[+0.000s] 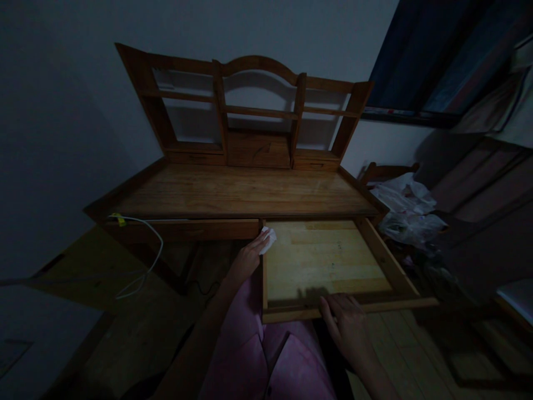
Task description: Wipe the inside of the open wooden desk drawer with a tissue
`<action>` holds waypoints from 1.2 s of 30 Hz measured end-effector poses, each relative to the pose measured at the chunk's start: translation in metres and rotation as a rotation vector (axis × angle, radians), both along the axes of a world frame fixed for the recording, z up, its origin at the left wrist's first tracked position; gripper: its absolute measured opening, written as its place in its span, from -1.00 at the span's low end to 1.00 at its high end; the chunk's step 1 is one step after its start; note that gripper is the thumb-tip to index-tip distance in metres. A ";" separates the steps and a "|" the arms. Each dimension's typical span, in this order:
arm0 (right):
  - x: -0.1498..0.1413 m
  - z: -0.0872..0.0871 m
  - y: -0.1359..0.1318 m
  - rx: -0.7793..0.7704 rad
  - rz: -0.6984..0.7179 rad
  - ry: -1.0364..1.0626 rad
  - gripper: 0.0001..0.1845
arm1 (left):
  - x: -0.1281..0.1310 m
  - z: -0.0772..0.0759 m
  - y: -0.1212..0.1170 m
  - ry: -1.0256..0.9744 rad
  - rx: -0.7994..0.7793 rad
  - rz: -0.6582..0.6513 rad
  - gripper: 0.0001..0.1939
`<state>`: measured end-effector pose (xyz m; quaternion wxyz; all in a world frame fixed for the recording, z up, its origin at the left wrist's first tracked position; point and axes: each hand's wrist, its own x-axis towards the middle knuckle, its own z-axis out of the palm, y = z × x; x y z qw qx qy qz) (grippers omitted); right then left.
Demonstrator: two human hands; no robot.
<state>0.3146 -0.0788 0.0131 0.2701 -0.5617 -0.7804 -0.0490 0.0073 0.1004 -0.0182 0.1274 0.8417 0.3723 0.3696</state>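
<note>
A wooden desk (233,191) with a hutch of shelves (250,111) stands against the wall. Its right-hand drawer (375,241) is pulled out, and its pale wooden bottom is bare. My left hand (250,256) presses a small white cloth or tissue (268,240) against the drawer's back left corner, fingers closed on it. My right hand (347,325) rests on the drawer's front edge, fingers curled over the rim. My pink-clothed legs (270,355) are below the drawer.
A white cable (147,253) hangs off the desk's left front edge. White plastic bags (406,208) are piled to the right beside a chair back (387,169). Dark furniture fills the right side. The room is dim.
</note>
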 end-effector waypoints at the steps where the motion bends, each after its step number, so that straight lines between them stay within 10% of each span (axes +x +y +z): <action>1: 0.000 0.000 0.000 0.001 0.001 0.001 -0.70 | 0.000 -0.001 -0.007 -0.003 -0.012 -0.009 -0.09; 12: 0.000 0.002 0.000 0.014 0.008 -0.009 -0.72 | 0.006 -0.014 -0.095 0.037 -0.113 0.095 -0.14; 28: 0.001 0.000 0.000 -0.030 0.001 -0.003 -0.70 | -0.002 0.012 0.016 -0.002 -0.009 -0.064 -0.11; 36: 0.002 -0.001 0.000 -0.022 0.009 -0.020 -0.73 | 0.000 0.005 0.001 0.005 -0.033 -0.047 -0.08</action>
